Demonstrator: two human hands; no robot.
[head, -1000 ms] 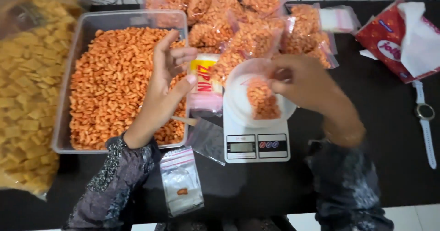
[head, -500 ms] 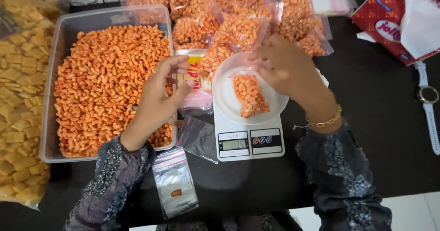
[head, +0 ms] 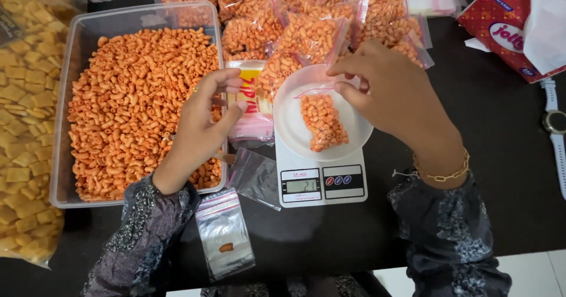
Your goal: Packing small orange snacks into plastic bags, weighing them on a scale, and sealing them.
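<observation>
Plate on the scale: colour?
White; the plate shows best in the head view, under the snack bag.

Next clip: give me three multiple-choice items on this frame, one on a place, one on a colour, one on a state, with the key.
1. Where does the small bag of orange macaroni snacks lie?
A. in the clear plastic tub
B. on the white plate on the kitchen scale
C. on the tissue pack

2. What colour are the square crackers in the big bag at the far left?
A. yellow
B. green
C. white

3. How does the right hand stand to the small bag?
A. flat on the table, away from it
B. inside the tub
C. fingers pinching its top edge

Key: 1 B, the bag rests on the white plate atop the kitchen scale. 2 A, the square crackers are yellow. 3 C, the fingers meet at the bag's pink-striped top.
</observation>
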